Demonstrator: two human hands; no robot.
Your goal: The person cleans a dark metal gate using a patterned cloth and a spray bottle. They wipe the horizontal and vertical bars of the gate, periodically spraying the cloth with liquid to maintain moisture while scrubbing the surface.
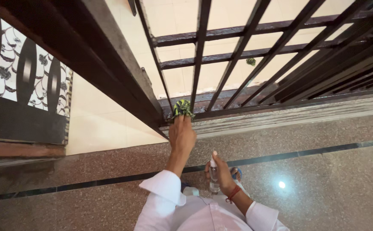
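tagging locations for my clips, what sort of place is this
Probably a home's entrance or veranda: a dark metal bar gate on a stone threshold, speckled polished floor. The left hand presses a green cloth to the gate's bottom rail.

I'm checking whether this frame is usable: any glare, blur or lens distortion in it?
Head view: a small bright glare spot sits on the polished floor; tiles beyond the gate look washed out; the gate's bars fan out, suggesting wide-angle distortion; left hand with the green cloth and right hand on the spray bottle look reasonably sharp.
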